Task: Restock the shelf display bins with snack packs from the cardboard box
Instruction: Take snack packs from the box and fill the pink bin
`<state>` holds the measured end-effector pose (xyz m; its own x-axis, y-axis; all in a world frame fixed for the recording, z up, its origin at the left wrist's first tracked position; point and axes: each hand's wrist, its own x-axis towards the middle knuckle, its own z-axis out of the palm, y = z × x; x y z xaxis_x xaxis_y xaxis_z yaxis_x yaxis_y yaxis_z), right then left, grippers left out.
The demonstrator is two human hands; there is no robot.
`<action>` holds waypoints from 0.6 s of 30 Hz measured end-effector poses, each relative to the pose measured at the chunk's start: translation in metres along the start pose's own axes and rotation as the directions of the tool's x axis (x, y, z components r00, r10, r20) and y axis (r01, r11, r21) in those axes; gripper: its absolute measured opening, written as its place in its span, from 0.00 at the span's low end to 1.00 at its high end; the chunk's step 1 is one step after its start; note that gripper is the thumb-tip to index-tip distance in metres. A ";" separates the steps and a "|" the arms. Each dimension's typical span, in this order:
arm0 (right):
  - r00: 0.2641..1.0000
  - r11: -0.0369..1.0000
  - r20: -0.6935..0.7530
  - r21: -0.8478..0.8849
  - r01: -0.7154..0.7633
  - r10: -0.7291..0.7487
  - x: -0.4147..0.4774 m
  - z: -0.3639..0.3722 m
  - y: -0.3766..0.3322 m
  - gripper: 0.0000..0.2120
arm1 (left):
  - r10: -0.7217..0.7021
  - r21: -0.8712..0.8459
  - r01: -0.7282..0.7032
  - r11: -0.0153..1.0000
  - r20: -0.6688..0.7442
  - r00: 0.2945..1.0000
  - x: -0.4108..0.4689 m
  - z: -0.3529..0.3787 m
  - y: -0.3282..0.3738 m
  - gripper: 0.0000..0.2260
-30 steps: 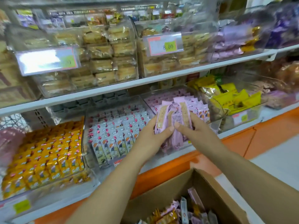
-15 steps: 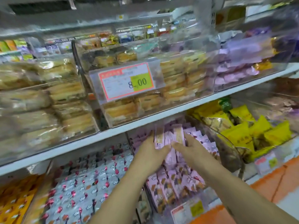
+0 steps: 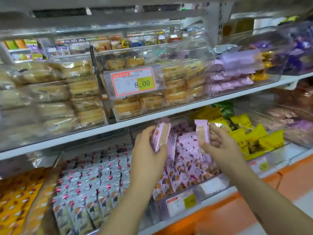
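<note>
1. At the lower shelf, two hands hovered over one clear bin (image 3: 155, 211) filled with pink snack packs (image 3: 186, 155).
2. The left hand (image 3: 149, 150) gripped a thin bundle of pink packs (image 3: 160, 136), thumb on the front face and fingers behind. The number in the bundle could not be counted.
3. The right hand (image 3: 218, 146) pinched one single pink pack (image 3: 202, 133) between thumb and fingers, and it stood upright.
4. Both held lots hung above the rear of the bin, just under the edge of the upper shelf (image 3: 186, 108), with a gap between them.
5. The packs in the bin leaned in rows, too many and too blurred to count.
6. Three other lots lay on the same shelf: white-grey packs (image 3: 94, 184) just left of the pink bin, orange packs (image 3: 17, 192) further left, and yellow packs (image 3: 254, 136) to the right.
7. Two price tags showed nearby: one reading 8.00 (image 3: 133, 82) on an upper bin and one (image 3: 182, 202) on the pink bin's front, its print illegible.
</note>
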<state>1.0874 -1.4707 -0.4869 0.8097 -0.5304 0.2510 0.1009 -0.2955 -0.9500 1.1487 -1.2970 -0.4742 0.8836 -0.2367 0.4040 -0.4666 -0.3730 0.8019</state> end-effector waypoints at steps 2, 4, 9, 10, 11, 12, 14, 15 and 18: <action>0.998 0.997 -0.021 -0.045 0.060 -0.060 -0.012 -0.012 0.003 0.11 | 0.042 -0.040 -0.041 0.998 0.033 0.999 -0.016 0.005 0.006 0.22; 0.995 0.995 -0.047 -0.037 0.088 -0.090 -0.021 -0.021 0.007 0.06 | 0.052 -0.025 -0.050 0.998 0.078 0.996 -0.025 0.013 0.007 0.22; 0.998 0.999 -0.026 -0.018 0.048 -0.049 -0.020 -0.025 0.021 0.15 | 0.006 -0.017 -0.002 1.000 0.223 0.975 -0.027 0.034 0.009 0.14; 0.999 0.999 -0.017 -0.028 0.047 -0.047 -0.018 -0.025 0.022 0.17 | -0.006 -0.025 0.013 1.000 0.245 0.970 -0.027 0.038 0.010 0.14; 0.999 0.997 -0.008 -0.054 0.047 -0.047 -0.016 -0.025 0.023 0.19 | -0.016 -0.035 0.026 0.999 0.262 0.965 -0.025 0.042 0.011 0.16; 0.998 0.995 0.003 -0.080 0.055 -0.055 -0.014 -0.025 0.023 0.20 | -0.023 -0.041 0.036 0.998 0.278 0.960 -0.024 0.046 0.012 0.20; 0.997 0.992 0.019 -0.100 0.072 -0.070 -0.010 -0.027 0.024 0.21 | -0.025 -0.055 0.043 0.998 0.289 0.957 -0.019 0.051 0.012 0.23; 0.997 0.993 0.025 -0.094 0.075 -0.073 -0.009 -0.028 0.024 0.21 | -0.021 -0.073 0.044 0.996 0.292 0.956 -0.018 0.054 0.011 0.22; 0.993 0.995 0.101 -0.079 0.063 -0.055 -0.006 -0.032 0.028 0.18 | -0.016 -0.134 0.059 0.989 0.305 0.952 -0.015 0.060 0.010 0.18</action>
<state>1.0674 -1.5012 -0.5088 0.8571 -0.4306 0.2828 0.1057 -0.3903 -0.9146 1.1283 -1.3509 -0.4985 0.8368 -0.4934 0.2376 -0.4038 -0.2629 0.8762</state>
